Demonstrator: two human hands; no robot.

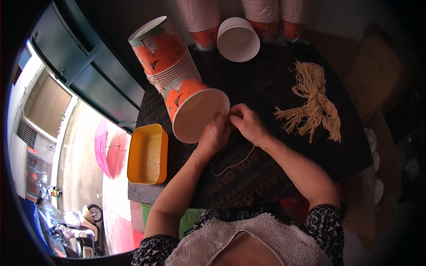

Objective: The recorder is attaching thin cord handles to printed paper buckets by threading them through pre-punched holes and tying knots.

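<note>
Beside the yellow rectangular box, an orange-patterned paper bucket is pinched by the left hand, the right hand's grip unclear.

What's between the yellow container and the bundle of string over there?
In the head view, from left to right: the orange-patterned paper tub, then the person's left hand and right hand, close together by its rim.
</note>
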